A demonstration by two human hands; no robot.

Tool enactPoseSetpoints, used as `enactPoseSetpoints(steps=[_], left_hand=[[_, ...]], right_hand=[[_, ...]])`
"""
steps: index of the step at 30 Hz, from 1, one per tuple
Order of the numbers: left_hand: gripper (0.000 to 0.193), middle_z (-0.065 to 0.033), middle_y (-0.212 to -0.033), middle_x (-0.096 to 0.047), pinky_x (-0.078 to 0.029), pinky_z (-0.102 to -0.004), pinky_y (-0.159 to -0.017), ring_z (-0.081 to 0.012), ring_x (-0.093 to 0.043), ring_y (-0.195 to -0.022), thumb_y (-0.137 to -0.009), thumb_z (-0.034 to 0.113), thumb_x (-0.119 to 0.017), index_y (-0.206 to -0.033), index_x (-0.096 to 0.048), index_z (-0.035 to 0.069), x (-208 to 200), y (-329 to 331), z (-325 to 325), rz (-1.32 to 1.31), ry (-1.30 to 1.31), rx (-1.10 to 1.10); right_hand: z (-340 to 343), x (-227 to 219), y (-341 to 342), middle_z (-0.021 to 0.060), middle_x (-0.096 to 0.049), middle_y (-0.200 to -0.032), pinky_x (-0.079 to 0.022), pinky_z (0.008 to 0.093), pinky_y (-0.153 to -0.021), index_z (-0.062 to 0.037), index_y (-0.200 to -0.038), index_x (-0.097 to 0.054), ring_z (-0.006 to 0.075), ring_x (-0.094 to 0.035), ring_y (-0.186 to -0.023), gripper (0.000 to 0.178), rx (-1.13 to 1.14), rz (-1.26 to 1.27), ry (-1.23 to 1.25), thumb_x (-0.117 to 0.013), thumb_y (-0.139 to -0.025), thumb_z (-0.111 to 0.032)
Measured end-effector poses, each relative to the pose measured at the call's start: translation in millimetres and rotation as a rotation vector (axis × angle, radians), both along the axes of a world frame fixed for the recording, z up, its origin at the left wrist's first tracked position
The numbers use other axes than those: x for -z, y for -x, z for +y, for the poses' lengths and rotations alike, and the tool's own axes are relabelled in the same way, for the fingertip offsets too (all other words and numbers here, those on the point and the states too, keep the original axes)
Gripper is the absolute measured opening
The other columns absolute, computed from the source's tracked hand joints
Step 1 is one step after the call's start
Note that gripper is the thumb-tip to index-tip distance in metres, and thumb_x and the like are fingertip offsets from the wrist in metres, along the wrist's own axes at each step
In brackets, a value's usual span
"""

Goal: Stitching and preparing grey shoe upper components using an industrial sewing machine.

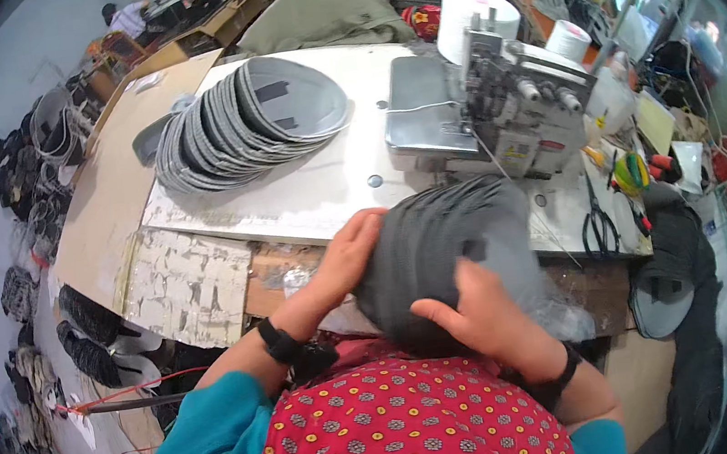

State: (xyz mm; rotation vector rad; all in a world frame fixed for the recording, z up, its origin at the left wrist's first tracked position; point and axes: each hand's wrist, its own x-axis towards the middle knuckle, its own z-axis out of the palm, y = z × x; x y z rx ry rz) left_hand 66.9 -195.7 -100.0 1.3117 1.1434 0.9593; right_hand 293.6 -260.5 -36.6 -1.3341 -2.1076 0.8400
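A thick stack of dark grey rounded fabric pieces [444, 244] leans at the table's front edge, close against my body. Its lighter inner face, with a small dark patch, is turned to the right. My left hand [353, 251] grips the stack's left side, with the fingertips reaching its far top edge. Over the front of the stack is my right hand [480, 308], slightly smeared by motion, its thumb stretched away from the fingers. Farther back on the left, a second stack of similar grey nested pieces [231, 129] lies fanned on the white tabletop [287, 208].
An overlock sewing machine [512, 102] stands right of centre, with white thread cones [472, 20] behind it and thread running down its front. Black scissors [600, 228] lie at the table's right end. Dark fabric pieces [87, 328] are heaped at left.
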Motion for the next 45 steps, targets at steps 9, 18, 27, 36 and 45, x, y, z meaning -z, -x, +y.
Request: enactPoseSetpoints(steps=[9,18,27,36,45], left_hand=[[0.032,-0.0167,-0.121,-0.059,-0.042,-0.0425,-0.097,-0.0358,-0.053,-0.112,-0.085,0.026,-0.066,-0.112,-0.064,0.007,-22.8,52.5,8.9,0.508,-0.866,0.065],[0.026,-0.0153,-0.125,-0.059,-0.046,-0.0422,-0.094,-0.0342,-0.057,-0.109,-0.078,0.014,-0.057,-0.101,-0.067,0.006,-34.8,-5.3,39.7,0.508,-0.748,0.322],[0.03,-0.0146,-0.125,-0.06,-0.044,-0.0374,-0.097,-0.0266,-0.057,-0.117,-0.098,0.018,-0.045,-0.109,-0.068,0.003,-38.0,12.2,37.0,0.273,-0.458,0.268],[0.021,-0.0002,-0.067,-0.054,-0.035,-0.0245,-0.052,-0.0096,-0.045,-0.056,-0.09,0.023,-0.055,-0.075,-0.056,0.008,-85.1,3.6,112.6,-0.197,0.145,0.119],[0.058,-0.0046,-0.117,-0.063,-0.044,-0.0338,-0.091,-0.0161,-0.061,-0.101,-0.099,0.055,-0.042,-0.124,-0.058,0.005,-102.3,-33.1,134.3,-0.5,-0.05,0.152]], right_hand=[[54.5,23.4,-6.3,0.0125,-0.058,-0.084,-0.048,0.0401,-0.072,-0.0001,-0.086,-0.062,0.0329,-0.059,-0.081,0.03,0.22,-0.031,-0.269,-0.081,-0.069,-0.015],[40.4,54.3,-1.0,0.0131,-0.057,-0.098,-0.044,0.0435,-0.072,-0.0043,-0.103,-0.053,0.037,-0.056,-0.085,0.054,0.382,-0.241,-0.352,-0.086,-0.061,-0.014],[41.4,-33.5,-78.7,-0.0006,-0.052,-0.082,-0.047,0.0239,-0.068,-0.0056,-0.094,-0.05,0.0078,-0.056,-0.075,0.026,0.374,0.462,0.075,-0.051,-0.079,0.016],[144.3,-29.8,-40.8,0.0076,-0.069,-0.095,-0.049,0.0222,-0.071,0.0048,-0.115,-0.064,0.0093,-0.063,-0.079,0.028,0.291,0.611,0.446,-0.058,-0.09,-0.005],[159.2,21.9,-5.2,0.0066,-0.069,-0.08,-0.046,0.0245,-0.062,0.0046,-0.098,-0.07,0.0083,-0.058,-0.067,0.018,0.547,0.503,-0.216,-0.064,-0.089,-0.011]])
